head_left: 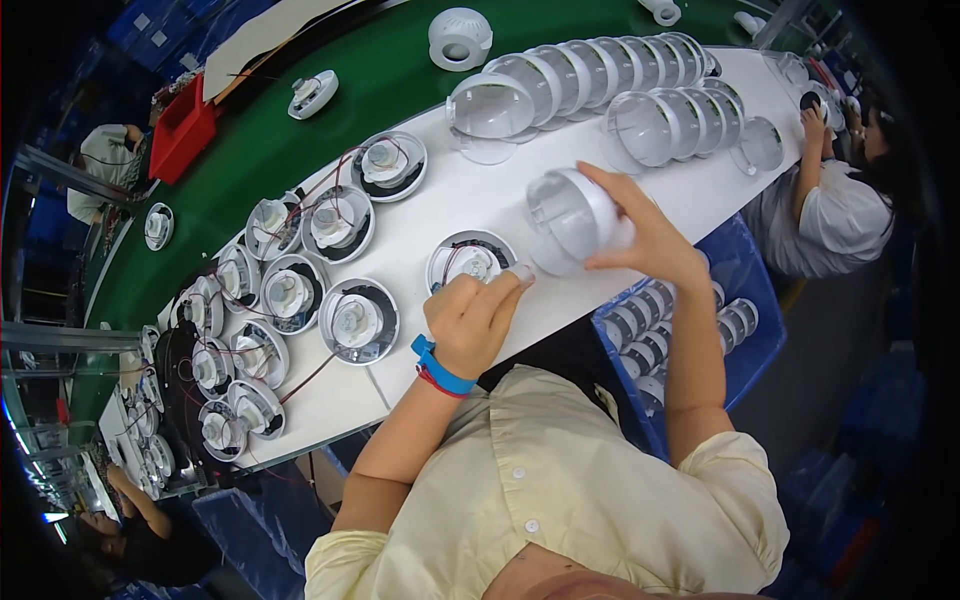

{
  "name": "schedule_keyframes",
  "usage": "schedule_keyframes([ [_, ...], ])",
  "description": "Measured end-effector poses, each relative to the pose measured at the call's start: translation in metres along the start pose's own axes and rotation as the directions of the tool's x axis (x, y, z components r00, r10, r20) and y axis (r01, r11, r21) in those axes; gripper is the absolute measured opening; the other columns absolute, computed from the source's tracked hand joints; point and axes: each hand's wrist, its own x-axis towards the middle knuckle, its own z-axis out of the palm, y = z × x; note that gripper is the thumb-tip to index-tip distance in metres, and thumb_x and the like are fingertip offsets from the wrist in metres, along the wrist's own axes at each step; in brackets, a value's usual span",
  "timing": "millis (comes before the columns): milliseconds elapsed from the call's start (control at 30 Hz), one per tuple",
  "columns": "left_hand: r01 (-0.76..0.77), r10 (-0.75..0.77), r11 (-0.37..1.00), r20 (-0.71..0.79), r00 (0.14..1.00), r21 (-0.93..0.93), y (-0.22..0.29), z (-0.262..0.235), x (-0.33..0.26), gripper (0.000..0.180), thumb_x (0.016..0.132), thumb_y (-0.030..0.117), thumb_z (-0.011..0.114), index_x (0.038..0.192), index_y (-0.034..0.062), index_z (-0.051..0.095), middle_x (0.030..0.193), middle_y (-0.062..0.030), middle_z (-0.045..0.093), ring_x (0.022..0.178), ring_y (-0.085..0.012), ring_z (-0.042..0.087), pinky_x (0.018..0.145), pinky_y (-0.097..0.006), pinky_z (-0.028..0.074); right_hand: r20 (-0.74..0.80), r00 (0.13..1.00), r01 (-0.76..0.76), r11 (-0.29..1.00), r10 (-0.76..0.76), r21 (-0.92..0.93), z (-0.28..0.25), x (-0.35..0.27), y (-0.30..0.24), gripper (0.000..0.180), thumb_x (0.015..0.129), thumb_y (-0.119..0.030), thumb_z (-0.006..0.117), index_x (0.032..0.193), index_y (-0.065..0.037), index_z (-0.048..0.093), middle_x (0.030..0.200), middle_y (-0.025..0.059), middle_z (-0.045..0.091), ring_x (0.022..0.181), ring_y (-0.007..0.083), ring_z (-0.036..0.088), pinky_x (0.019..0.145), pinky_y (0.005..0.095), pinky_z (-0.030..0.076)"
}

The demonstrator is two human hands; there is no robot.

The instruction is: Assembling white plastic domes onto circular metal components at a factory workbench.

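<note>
I sit or stand at a long white worktable (475, 200) that crosses my view on a slant; along its far side curves a green conveyor belt (365, 60), a red plastic bin (185, 130) at its edge; beyond that I see blue containers (145, 40) stacked in the shade; grey metal rails (70, 338) cut in from my left, and below them small strip lights (20, 440) glare white; to my right lies a dark grey floor (840, 315) with a yellow line (790, 296), and dim blue bins (880, 400) stand past it.
</note>
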Motion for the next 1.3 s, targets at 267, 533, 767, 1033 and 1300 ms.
schedule_keyframes([
  [267,0.124,-0.125,0.992,-0.112,0.986,-0.011,0.002,0.01,0.011,0.019,0.072,0.011,0.083,0.081,0.0092,0.066,0.064,-0.0036,0.046,0.059,-0.0235,0.046,0.053,-0.036,0.035,-0.15,0.979,0.086,0.385,0.139,0.919,0.069,0.035,0.054,0.103,0.066,-0.051,0.081,0.148,-0.011,0.034,0.138,0.0114,0.049,0.125,0.0235,0.05,0.105,0.0355,0.04],
  [533,0.11,-0.11,0.993,-0.006,0.994,0.036,0.01,0.013,0.014,0.016,0.075,0.017,0.079,0.085,0.0132,0.067,0.071,0.0008,0.05,0.071,-0.0202,0.049,0.075,-0.036,0.033,0.01,0.999,-0.028,0.337,0.053,0.941,0.091,-0.027,-0.014,0.118,0.056,-0.057,0.086,0.146,-0.003,0.032,0.132,0.0124,0.052,0.124,0.0235,0.053,0.102,0.0361,0.043],
  [767,-0.038,0.045,0.986,-0.036,0.998,0.162,0.006,0.009,0.014,0.019,0.073,0.016,0.08,0.089,0.0148,0.069,0.071,0.0028,0.049,0.075,-0.0164,0.052,0.077,-0.035,0.03,-0.034,0.997,-0.004,0.494,0.068,0.869,0.089,-0.027,-0.012,0.122,0.052,-0.056,0.089,0.144,-0.001,0.031,0.126,0.0127,0.054,0.117,0.0229,0.056,0.098,0.0338,0.046],
  [1033,-0.127,0.132,0.982,-0.031,0.991,0.137,0.003,0.005,0.013,0.019,0.071,0.016,0.08,0.087,0.016,0.069,0.073,0.0033,0.052,0.079,-0.0144,0.057,0.077,-0.034,0.028,0.014,1.0,-0.022,0.458,0.022,0.889,0.089,-0.032,-0.009,0.11,0.058,-0.059,0.083,0.143,-0.005,0.037,0.128,0.01,0.052,0.121,0.0206,0.052,0.1,0.0326,0.041],
  [1300,-0.075,0.074,0.979,0.014,0.997,0.19,0.006,0.002,0.012,0.019,0.073,0.016,0.079,0.088,0.014,0.068,0.076,0.0014,0.053,0.079,-0.0161,0.058,0.077,-0.035,0.028,0.037,0.998,-0.053,0.496,0.042,0.867,0.088,-0.03,-0.013,0.109,0.06,-0.059,0.082,0.142,-0.004,0.037,0.127,0.0096,0.052,0.12,0.0206,0.052,0.1,0.0324,0.042],
])
